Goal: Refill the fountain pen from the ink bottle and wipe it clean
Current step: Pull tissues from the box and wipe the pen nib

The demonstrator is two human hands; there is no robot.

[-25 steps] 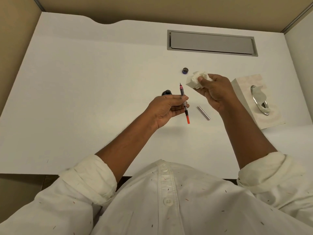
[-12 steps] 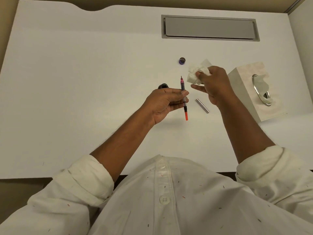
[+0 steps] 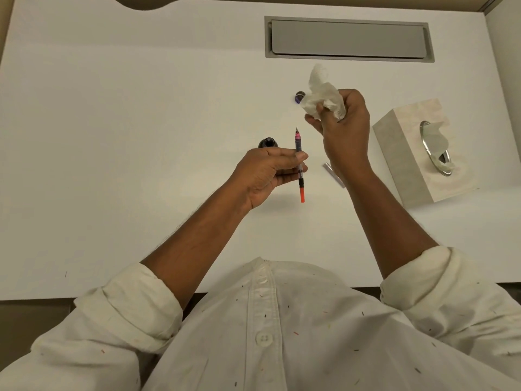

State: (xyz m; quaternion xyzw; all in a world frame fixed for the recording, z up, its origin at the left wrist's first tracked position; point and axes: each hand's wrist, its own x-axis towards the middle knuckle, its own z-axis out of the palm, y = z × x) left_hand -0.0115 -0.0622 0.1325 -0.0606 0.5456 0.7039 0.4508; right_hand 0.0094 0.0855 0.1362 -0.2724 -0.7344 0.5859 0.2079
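**Two hands, one wipe: bringing the tissue to the nib**

Both hands are raised above the white desk (image 3: 112,136). The left hand (image 3: 267,173) pinches the fountain pen (image 3: 298,143) across its middle between thumb and curled fingers. The nib (image 3: 297,129) points away from the person and the orange end points back toward the shirt. The right hand (image 3: 342,128) is bunched around a crumpled tissue (image 3: 321,94), which sits up and to the right of the nib, near it but clearly apart.

The open ink bottle (image 3: 266,143) stands just behind the left knuckles. Its cap (image 3: 299,95) lies farther back, half hidden by the tissue. A silver barrel (image 3: 328,168) rests on the desk, partly under the right wrist, and a tissue box (image 3: 408,153) sits to the right.

With the pen stripped of its barrel and the tissue in hand, the step in hand looks like the wipe.

- Keep the left hand where it is and hold the pen level or slightly nib-up, so no loose drop runs toward the fingers.
- Bring the tissue down to the nib, fold a clean patch loosely around it and the section behind it, and draw outward along the pen's length rather than scrubbing sideways.
- Use light pressure, since the tines would bend under a hard squeeze and paper held against the slit would drink ink out of the feed.
- Turn the pen a little between passes and move to a fresh patch of tissue each time.
- Watch the left elbow and knuckles, because the uncapped bottle is close enough to be nudged.
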